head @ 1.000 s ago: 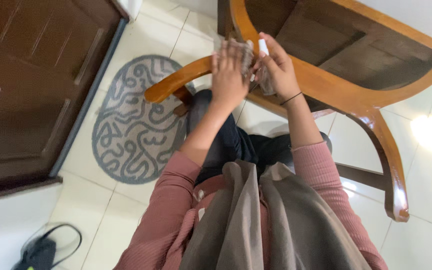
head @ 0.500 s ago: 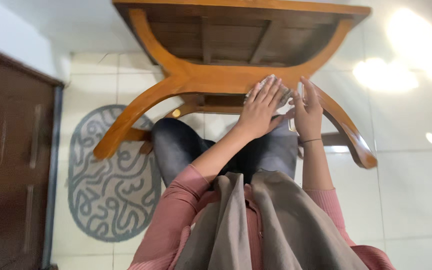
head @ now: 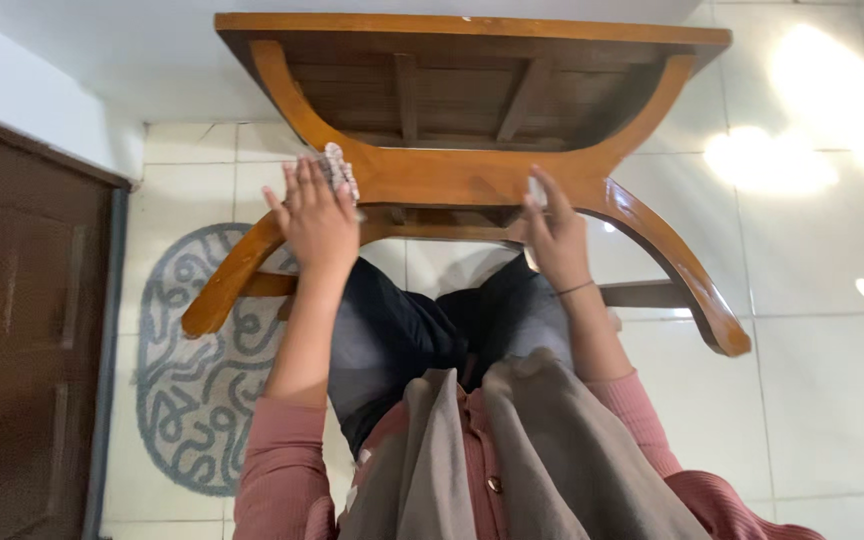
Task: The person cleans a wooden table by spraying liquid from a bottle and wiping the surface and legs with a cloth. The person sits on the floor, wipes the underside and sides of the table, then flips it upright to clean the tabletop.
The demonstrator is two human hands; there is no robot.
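closest in, a person in a pink top with a grey-brown scarf (head: 512, 450) hanging down the front sits or crouches in dark trousers (head: 422, 330), both arms stretched forward. the left hand (head: 317, 215) lies flat with fingers spread, pressing a small patterned cloth (head: 340, 168) against the curved wooden frame of the bench (head: 472, 180); it is open, holding the cloth by pressure rather than a grip. the right hand (head: 555, 235) is also open, its fingers resting on the same front rail near the other curved leg, steadying it; something small and pale may sit under its fingertips, but i cannot tell what.

the risks, as i judge them: with only a flat palm on it, the cloth can slide out and drop to the tiled floor (head: 832, 380). the glossy rail is smooth, so either hand may slip off the curve. the loose scarf can swing forward and snag on a leg. farther off, the patterned rug (head: 182, 390) lies under the left leg beside a dark wooden door (head: 22, 340); a hard push could shift the bench on it.
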